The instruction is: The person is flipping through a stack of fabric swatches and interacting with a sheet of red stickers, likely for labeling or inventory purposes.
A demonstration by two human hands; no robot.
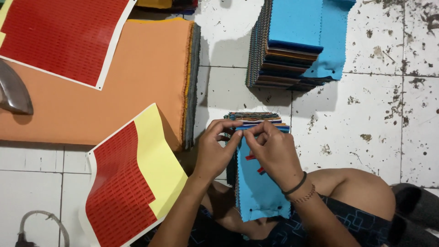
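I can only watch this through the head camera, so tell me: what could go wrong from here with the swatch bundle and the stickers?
1. Both hands, left hand and right hand, pinch something tiny at the top edge of the swatch bundle; it may slip or land crooked.
2. The bundle rests on the lap, unclamped, and could fan out.
3. The curled sticker sheet lies by the left forearm and could get nudged.

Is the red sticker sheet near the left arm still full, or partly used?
Partly used: the sticker sheet shows bare yellow backing along its top and right side.
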